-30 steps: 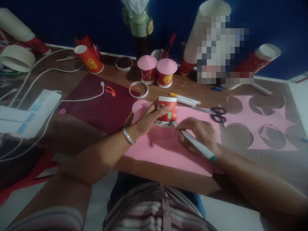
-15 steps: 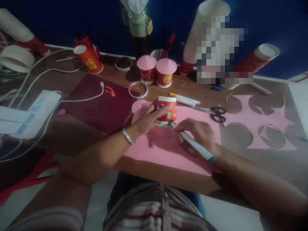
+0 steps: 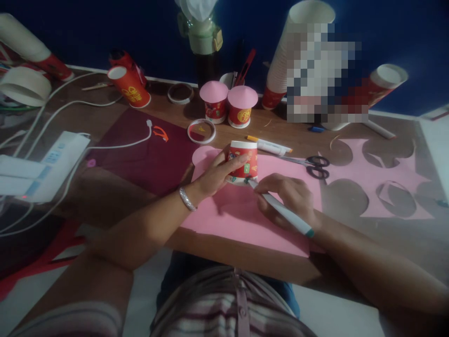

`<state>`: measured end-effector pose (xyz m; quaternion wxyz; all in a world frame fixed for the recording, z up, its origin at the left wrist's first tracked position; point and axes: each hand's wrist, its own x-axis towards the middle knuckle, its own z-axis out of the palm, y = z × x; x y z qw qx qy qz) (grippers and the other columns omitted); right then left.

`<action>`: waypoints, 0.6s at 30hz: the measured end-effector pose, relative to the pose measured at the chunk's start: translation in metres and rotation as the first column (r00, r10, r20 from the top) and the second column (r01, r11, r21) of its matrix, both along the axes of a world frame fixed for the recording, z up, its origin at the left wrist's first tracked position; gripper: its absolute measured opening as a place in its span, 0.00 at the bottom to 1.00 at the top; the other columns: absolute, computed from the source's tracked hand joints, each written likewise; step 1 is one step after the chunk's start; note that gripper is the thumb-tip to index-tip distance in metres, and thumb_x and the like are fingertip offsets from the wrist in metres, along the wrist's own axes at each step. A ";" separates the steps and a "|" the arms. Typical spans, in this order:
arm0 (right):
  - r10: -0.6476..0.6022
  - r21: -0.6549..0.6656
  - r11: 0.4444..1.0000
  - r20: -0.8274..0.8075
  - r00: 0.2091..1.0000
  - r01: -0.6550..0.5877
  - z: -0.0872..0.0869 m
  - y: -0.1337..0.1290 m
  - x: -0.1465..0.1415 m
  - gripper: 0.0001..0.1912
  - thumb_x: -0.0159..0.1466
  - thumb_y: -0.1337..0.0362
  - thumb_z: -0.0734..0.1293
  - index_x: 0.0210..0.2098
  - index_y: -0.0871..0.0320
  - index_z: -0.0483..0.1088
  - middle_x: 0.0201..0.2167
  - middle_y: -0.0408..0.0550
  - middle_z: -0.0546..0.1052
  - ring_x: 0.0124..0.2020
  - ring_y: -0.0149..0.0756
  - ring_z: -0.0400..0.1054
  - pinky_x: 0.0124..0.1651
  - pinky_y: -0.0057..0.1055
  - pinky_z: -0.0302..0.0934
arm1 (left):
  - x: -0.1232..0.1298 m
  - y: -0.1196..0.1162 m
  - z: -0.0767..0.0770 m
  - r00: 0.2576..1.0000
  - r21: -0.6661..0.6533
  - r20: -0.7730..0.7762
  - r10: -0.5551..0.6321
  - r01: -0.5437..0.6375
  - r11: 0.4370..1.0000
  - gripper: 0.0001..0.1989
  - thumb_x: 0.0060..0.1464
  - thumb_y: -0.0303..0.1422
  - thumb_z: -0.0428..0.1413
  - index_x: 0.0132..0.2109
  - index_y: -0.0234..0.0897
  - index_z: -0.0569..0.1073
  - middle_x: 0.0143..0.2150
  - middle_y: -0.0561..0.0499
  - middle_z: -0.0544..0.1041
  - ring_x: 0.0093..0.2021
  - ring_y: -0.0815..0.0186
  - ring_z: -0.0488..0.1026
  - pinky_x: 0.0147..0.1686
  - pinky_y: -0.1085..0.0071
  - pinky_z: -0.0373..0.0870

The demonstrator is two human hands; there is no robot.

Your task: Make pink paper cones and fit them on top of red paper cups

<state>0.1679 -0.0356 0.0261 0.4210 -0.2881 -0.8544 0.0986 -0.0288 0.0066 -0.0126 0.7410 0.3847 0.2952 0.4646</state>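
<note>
My left hand (image 3: 218, 172) wraps round a short red paper cup (image 3: 251, 161) with printed figures, a white top band and a white lower band bearing green marks. In my right hand (image 3: 291, 194) is a white marker pen (image 3: 286, 214) with a green end, its tip touching the cup's lower white band. Beneath both hands lies pink paper (image 3: 224, 220). Behind the cup, two red cups wear pink paper cones, the left cone (image 3: 213, 91) and the right cone (image 3: 242, 97).
Black-handled scissors (image 3: 315, 167) and an orange-capped marker (image 3: 270, 146) lie behind my right hand. Pink paper with round cutouts (image 3: 374, 175) is at right. A tape roll (image 3: 201, 131), a maroon sheet (image 3: 122, 150), a white power strip (image 3: 58, 164) with cables and a stack of paper cups (image 3: 280, 61) surround them.
Almost nothing differs. The pen tip has stayed on the cup's lower white band, and the left hand keeps the same grip.
</note>
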 end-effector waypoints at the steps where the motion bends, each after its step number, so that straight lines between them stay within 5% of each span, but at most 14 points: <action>1: -0.013 -0.040 0.999 -0.010 1.000 0.012 0.002 -0.001 0.001 0.04 0.68 0.69 0.68 0.39 0.54 0.70 0.30 0.44 0.81 0.28 0.33 0.78 0.31 0.27 0.71 | 0.000 0.000 0.000 1.000 -0.003 -0.002 0.000 0.000 1.000 0.24 0.57 0.44 0.68 0.54 0.37 0.73 0.46 0.46 0.82 0.45 0.57 0.82 0.44 0.62 0.80; 8: -0.191 -0.426 0.904 -0.359 0.914 0.022 -0.002 0.003 0.008 0.04 0.69 0.62 0.72 0.41 0.53 0.72 0.33 0.46 0.82 0.33 0.38 0.78 0.36 0.35 0.73 | -0.003 0.002 0.000 0.999 -0.058 0.031 0.018 -0.016 0.998 0.23 0.55 0.44 0.69 0.53 0.39 0.76 0.47 0.47 0.83 0.48 0.58 0.82 0.50 0.62 0.78; 18: -0.259 -0.533 0.846 -0.449 0.855 -0.024 -0.017 0.013 0.006 0.08 0.69 0.57 0.74 0.40 0.53 0.75 0.33 0.43 0.82 0.37 0.37 0.78 0.43 0.36 0.72 | -0.002 0.002 0.002 1.000 -0.050 0.016 0.017 -0.017 0.999 0.20 0.56 0.44 0.68 0.50 0.37 0.78 0.53 0.44 0.83 0.57 0.56 0.79 0.55 0.61 0.74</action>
